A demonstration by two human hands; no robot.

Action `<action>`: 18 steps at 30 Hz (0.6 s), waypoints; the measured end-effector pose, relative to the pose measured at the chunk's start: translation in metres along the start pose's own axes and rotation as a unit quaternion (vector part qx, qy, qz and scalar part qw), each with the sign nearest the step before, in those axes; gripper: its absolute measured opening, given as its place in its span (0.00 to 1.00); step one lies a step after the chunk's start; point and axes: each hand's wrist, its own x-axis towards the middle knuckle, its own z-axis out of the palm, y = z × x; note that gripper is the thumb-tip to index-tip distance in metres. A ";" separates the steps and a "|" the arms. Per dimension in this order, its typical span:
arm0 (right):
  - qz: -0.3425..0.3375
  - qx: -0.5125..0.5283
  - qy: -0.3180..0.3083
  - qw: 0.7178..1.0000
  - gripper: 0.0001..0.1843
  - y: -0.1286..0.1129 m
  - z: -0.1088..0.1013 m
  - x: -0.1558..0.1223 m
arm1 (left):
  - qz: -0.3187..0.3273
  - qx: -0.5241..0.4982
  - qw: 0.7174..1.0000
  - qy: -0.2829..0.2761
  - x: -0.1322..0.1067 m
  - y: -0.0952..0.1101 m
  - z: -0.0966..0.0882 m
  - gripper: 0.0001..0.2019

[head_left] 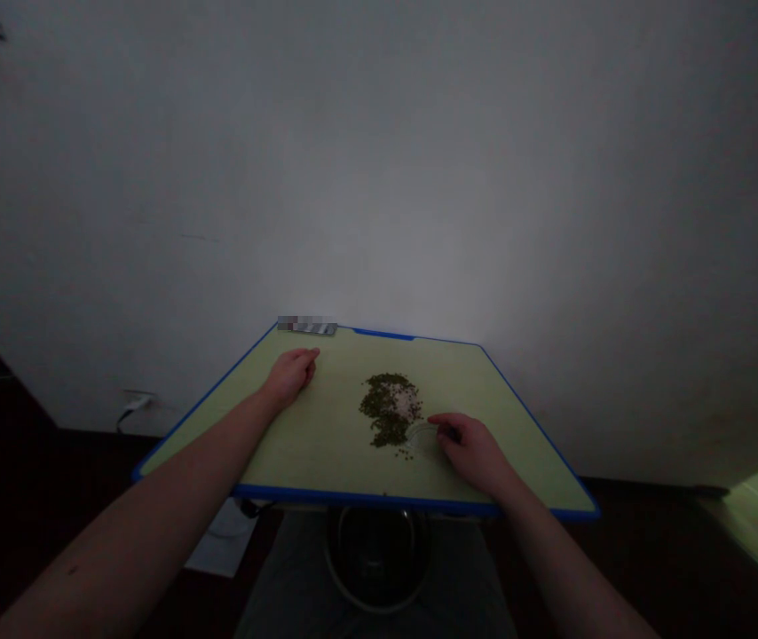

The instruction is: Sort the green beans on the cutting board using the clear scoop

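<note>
On the pale green tabletop (332, 453) lies a loose pile of small green grains, perhaps beans (385, 404), with a whitish patch of other grains (406, 404) at its right side. My left hand (292, 374) rests left of the pile, its index finger pointing forward and the other fingers curled in. No object shows in it. At the pile's lower right, my right hand (469, 446) has its fingers bent round the edge of a clear, shallow round dish (422, 435). The dish is faint and partly hidden by the hand. A few single grains (404, 455) lie scattered below the pile.
A phone-like flat object (312, 327), partly blurred out, lies at the table's far left corner. Blue trim (379, 501) edges the table. Below its front edge, a dark round bowl (377, 555) sits on my lap. A grey wall (406, 204) stands behind.
</note>
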 end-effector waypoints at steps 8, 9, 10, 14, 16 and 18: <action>0.009 0.003 -0.008 1.000 0.19 0.002 -0.005 0.002 | -0.008 -0.012 1.000 0.000 0.001 -0.002 0.000 0.19; 0.008 0.000 -0.008 1.000 0.19 0.003 -0.004 0.002 | -0.011 -0.015 1.000 0.000 0.001 -0.001 0.001 0.19; 0.006 -0.002 -0.008 1.000 0.19 0.003 -0.003 0.003 | -0.013 -0.016 1.000 -0.001 0.000 0.000 0.001 0.18; -0.001 -0.001 -0.007 1.000 0.19 0.002 -0.001 0.004 | -0.017 -0.026 1.000 0.002 -0.002 0.004 0.002 0.18; 0.001 0.004 -0.014 1.000 0.18 0.001 0.000 0.004 | -0.011 -0.026 1.000 0.000 -0.002 0.004 0.002 0.18; 0.004 0.010 -0.021 1.000 0.18 0.000 0.001 0.003 | -0.006 -0.028 1.000 -0.004 -0.001 0.003 0.002 0.18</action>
